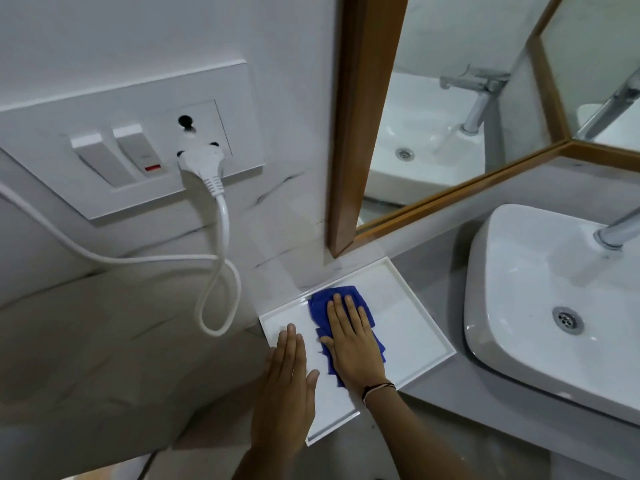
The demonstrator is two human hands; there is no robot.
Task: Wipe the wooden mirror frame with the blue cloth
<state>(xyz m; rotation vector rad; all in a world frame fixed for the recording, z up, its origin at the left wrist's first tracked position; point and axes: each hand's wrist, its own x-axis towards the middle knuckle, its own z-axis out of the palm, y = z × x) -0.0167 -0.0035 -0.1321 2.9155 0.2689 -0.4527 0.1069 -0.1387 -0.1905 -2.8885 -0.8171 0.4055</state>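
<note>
Pressing down flat, the right hand [353, 344] covers a crumpled blue cloth [341, 315] that lies in a shallow white rectangular tray [420, 327] on the grey worktop [460, 403]. Its fingers [348, 308] are spread and straight on the fabric, not curled around it; blue folds show past the fingertips and along the thumb side. The left hand [289, 382] rests just beside it, open, palm down on the tray's bare smooth floor, holding nothing. Up the wall behind the tray stands the brown wooden mirror frame [360, 133], matte and square-edged, well apart from the cloth. A glossy white ceramic basin [519, 306] sits on the worktop to the right.
</note>
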